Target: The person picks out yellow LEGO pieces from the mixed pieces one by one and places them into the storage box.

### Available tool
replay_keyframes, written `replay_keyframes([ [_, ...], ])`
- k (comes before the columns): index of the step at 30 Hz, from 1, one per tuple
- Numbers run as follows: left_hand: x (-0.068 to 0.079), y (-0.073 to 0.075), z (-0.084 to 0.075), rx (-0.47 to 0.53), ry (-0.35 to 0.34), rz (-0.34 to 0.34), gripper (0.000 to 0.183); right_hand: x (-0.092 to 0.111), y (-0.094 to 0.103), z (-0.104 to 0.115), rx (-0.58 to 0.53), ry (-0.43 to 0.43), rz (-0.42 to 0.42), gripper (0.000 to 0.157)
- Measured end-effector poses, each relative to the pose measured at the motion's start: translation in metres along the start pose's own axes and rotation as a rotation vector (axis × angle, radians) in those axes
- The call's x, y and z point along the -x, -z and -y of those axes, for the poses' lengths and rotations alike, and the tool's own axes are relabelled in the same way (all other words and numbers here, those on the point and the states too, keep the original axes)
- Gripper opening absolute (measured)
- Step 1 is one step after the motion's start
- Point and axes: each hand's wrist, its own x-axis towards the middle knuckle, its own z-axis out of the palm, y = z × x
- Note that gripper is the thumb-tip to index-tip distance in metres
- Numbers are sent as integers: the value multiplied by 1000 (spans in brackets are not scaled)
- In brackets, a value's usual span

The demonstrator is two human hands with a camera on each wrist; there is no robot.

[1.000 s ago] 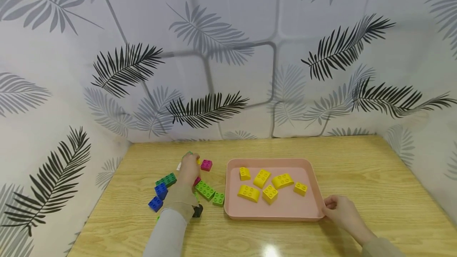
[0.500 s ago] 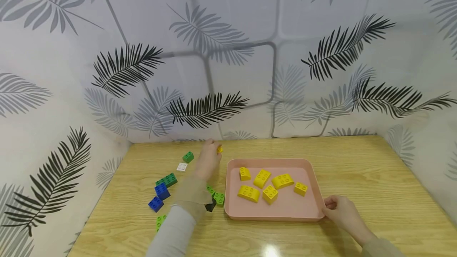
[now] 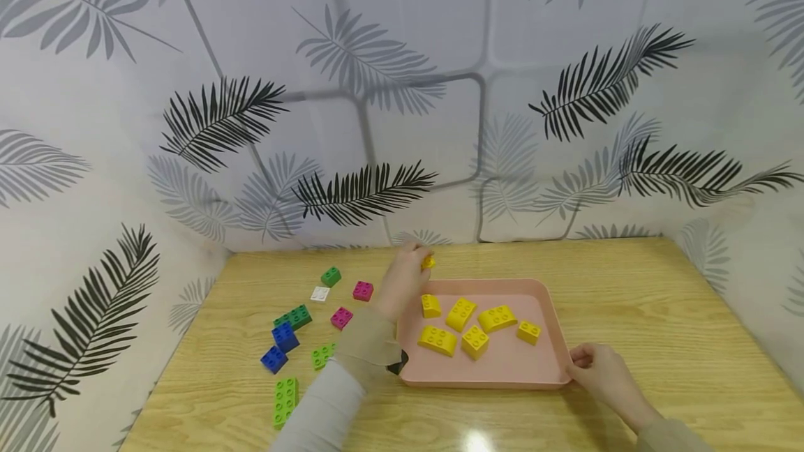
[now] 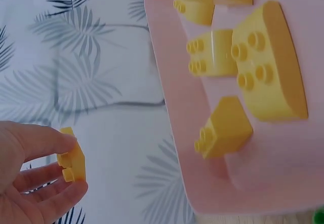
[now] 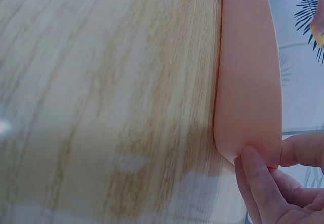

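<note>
My left hand (image 3: 405, 276) pinches a small yellow toy brick (image 4: 74, 158) between thumb and fingers, its studs showing in the left wrist view. In the head view that hand is raised by the far left corner of a pink tray (image 3: 484, 379). Several other yellow bricks, such as a cube-like brick (image 3: 475, 342) and a curved brick (image 3: 437, 340), lie apart inside the tray. At the tray's near right corner, my right hand (image 3: 604, 377) grips the rim between thumb and fingers, as the right wrist view shows up close.
Left of the tray lie loose bricks: magenta (image 3: 363, 291), white (image 3: 319, 294), dark green (image 3: 293, 317), blue (image 3: 285, 335) and light green (image 3: 285, 402). My left forearm (image 3: 339, 396) covers part of that side. A patterned cloth (image 3: 402, 124) hangs behind the wooden table (image 3: 628, 284).
From among the loose bricks, my left hand has lifted the yellow brick and carried it rightward to the tray's far left corner. My right hand stays on the tray corner.
</note>
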Motion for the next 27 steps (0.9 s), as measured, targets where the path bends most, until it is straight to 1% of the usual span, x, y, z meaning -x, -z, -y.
replay_keyframes([
  [4, 2, -8, -17, 8, 10, 69, 27, 1, 0, 0, 1, 0, -1, 16],
  [7, 2, -14, -29, -9, -5, 114, 27, 1, 0, 0, 3, 1, -2, 16],
  [10, 1, -18, -39, -3, -52, 141, 28, 1, 0, 1, 1, 1, -6, 16],
  [13, -1, -21, -48, -1, -128, 149, 28, 1, 0, 1, 0, 8, -13, 15],
  [17, -2, -27, -61, -24, -187, 184, 28, 1, 0, 1, -6, 22, -20, 15],
  [21, -3, -34, -71, -42, -213, 265, 29, 2, 0, 1, -13, 20, -22, 15],
  [23, -3, -38, -75, -62, -247, 316, 30, 2, 0, 1, -10, 20, -24, 15],
  [24, -3, -39, -76, -72, -266, 349, 30, 2, 0, 1, -10, 17, -25, 14],
  [27, -5, -46, -78, -104, -368, 427, 29, 2, -1, 1, -9, 18, -26, 14],
])
